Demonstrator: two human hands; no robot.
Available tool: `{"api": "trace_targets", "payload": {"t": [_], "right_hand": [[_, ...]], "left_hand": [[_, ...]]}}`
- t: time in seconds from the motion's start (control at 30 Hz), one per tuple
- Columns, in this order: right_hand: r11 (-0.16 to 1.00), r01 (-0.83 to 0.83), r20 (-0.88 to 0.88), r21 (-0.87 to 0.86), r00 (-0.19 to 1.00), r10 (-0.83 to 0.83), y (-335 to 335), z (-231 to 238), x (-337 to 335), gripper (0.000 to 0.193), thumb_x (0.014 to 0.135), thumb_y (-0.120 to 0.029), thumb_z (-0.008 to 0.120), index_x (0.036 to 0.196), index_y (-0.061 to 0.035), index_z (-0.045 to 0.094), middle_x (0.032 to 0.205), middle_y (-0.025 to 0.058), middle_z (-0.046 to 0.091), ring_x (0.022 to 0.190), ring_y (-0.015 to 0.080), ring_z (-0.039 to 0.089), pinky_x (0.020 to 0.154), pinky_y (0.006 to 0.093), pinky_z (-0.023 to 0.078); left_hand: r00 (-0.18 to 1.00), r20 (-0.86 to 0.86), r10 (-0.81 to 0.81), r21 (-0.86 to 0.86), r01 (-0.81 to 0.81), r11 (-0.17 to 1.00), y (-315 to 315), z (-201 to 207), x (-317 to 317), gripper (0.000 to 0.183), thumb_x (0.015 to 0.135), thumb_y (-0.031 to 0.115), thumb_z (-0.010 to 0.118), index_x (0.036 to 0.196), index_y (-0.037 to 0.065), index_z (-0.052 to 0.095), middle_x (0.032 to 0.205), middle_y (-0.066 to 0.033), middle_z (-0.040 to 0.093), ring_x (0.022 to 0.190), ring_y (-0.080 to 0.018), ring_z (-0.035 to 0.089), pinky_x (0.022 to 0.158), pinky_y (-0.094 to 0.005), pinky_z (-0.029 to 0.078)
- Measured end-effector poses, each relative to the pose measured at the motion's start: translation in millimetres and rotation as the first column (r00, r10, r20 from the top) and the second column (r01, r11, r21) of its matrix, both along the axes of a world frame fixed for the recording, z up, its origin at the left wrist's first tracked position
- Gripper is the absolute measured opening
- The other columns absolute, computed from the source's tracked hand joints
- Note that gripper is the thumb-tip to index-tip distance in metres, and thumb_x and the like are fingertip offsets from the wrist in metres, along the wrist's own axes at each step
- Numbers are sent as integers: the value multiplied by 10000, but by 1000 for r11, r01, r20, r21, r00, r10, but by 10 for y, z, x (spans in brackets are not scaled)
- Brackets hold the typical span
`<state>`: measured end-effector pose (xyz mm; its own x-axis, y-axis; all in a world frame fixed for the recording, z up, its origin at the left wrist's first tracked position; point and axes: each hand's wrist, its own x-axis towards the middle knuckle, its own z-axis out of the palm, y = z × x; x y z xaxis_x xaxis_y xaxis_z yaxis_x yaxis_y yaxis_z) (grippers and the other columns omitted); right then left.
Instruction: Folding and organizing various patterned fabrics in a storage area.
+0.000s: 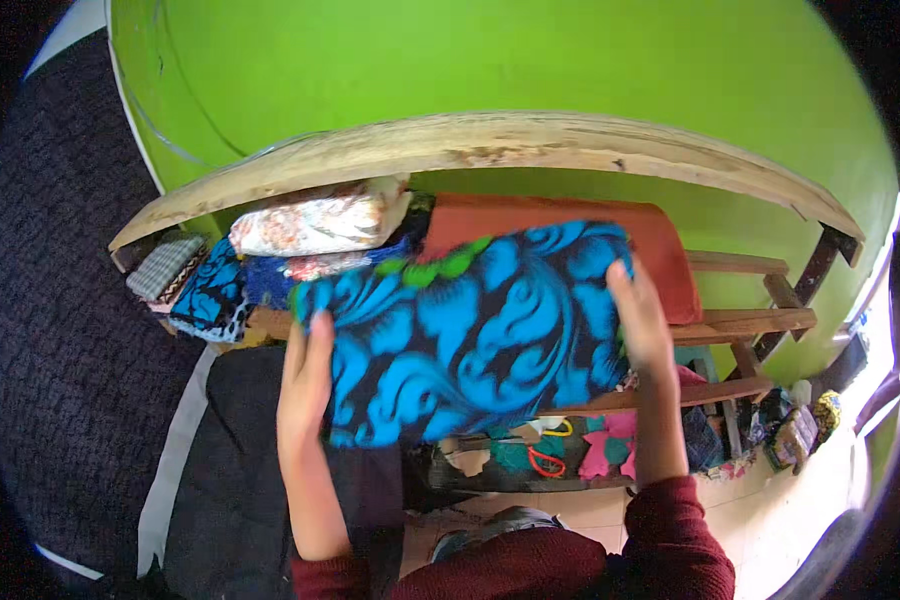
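Note:
Between my two hands I hold a folded piece of patterned fabric point(470, 340), black with bright blue swirls and a little green along its far edge. My left hand point(307, 370) grips its left end, thumb on top. At the right end my right hand point(640, 310) clasps it the same way, slightly blurred. The fingers under the fabric are hidden. Just beyond it lie a folded white floral cloth point(315, 225) and a dark blue cloth point(270, 283), partly covered by the fabric. An orange-brown cloth point(570, 213) spreads behind it on the wooden shelf.
A thick wooden beam point(490, 140) runs across in front of the green wall point(520, 60). More folded cloths point(210, 300) are stacked at the shelf's left end. Wooden slats point(745, 325) extend to the right. Below, a lower surface holds pink scraps point(605, 450) and red-handled scissors point(547, 462).

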<state>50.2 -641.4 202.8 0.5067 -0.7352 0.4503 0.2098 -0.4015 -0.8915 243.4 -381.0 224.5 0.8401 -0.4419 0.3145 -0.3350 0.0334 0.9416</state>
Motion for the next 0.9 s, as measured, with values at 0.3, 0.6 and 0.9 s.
{"api": "trace_targets", "payload": {"t": [0.3, 0.6, 0.9], "right_hand": [[878, 360, -462, -316, 750, -474, -1699, 308, -252, 544, 875, -421, 484, 918, 116, 561, 785, 252, 570, 766, 259, 572, 747, 390, 435], [839, 190, -435, -509, 784, -442, -2035, 47, -226, 344, 884, -238, 465, 1126, 1, 516, 1026, 229, 579, 988, 383, 533, 854, 371, 415], [621, 70, -498, -781, 531, -686, -1489, 286, -306, 269, 875, -243, 427, 1022, -170, 640, 789, 198, 612, 726, 341, 601, 670, 444, 473]], "left_hand": [[709, 705, -26, 24, 12, 1000, -2130, 183, 768, 552, 857, 441, 491, 1008, -88, 528, 874, -339, 556, 945, -472, 487, 794, -442, 423], [784, 560, -268, 584, -143, 799, -2336, 317, 582, 718, 873, 528, 379, 1277, -63, 334, 1244, -325, 387, 1196, -409, 357, 1007, -402, 293], [631, 769, -97, 573, -615, 541, -2276, 248, 355, 582, 816, 523, 479, 1058, -1, 553, 900, -243, 606, 828, -385, 598, 717, -425, 495]]}}
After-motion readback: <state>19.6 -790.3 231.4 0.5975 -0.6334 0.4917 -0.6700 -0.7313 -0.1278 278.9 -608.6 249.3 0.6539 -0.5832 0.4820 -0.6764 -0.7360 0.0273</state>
